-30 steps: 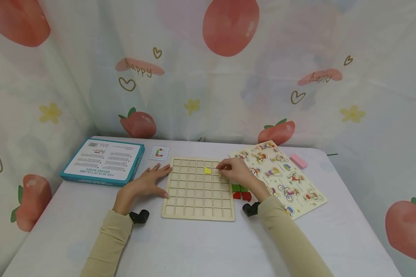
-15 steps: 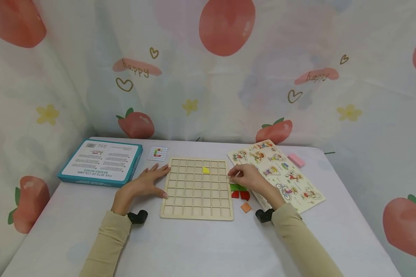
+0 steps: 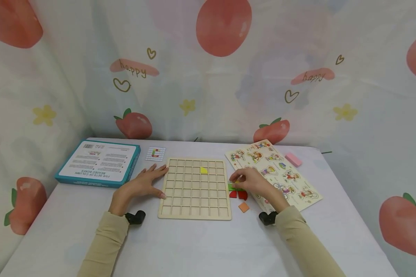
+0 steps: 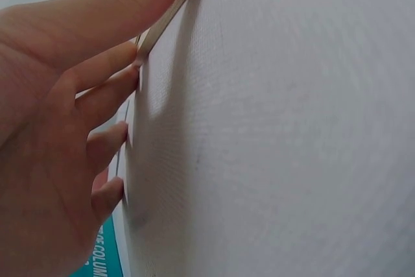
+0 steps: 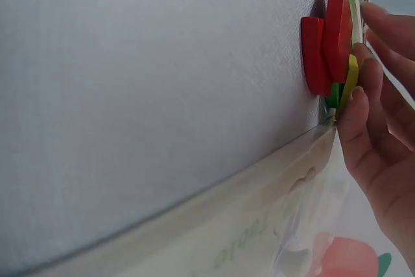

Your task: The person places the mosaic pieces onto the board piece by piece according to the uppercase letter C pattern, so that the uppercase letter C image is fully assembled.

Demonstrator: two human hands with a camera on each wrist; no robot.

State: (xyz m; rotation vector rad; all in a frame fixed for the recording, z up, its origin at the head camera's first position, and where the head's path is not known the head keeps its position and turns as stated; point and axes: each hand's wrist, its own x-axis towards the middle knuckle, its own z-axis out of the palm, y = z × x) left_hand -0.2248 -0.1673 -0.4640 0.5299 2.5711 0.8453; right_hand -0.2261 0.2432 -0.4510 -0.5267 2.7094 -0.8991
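A: R hand point(image 3: 251, 181), what's it doing?

B: Fingers curled, tips pinching a yellow piece point(image 5: 351, 77) at the top of the little pile of pieces. Green pieces point(image 3: 236, 187) right under the fingertips, red pieces point(image 3: 238, 194) just nearer the person, orange piece point(image 3: 244, 207) a bit further back toward the wrist, lying apart.

A: And the board?

B: Wooden grid board point(image 3: 195, 189) sits just left of that grip, its edge touching-close to the pile. One yellow triangle point(image 3: 203, 170) already in a cell, up & left of the R fingertips.

A: L hand point(image 3: 143, 184)?

B: Flat, fingers straight & spread, thumb and fingertips pressing against the board's left edge. Holds nothing.

A: Other stuff?

B: Picture puzzle point(image 3: 274, 173) under/behind the R hand, pink block point(image 3: 293, 159) beyond it. Teal box point(image 3: 98, 163) left of the L hand, pattern card point(image 3: 155, 154) just past its fingertips. All on a white table point(image 3: 194, 246).
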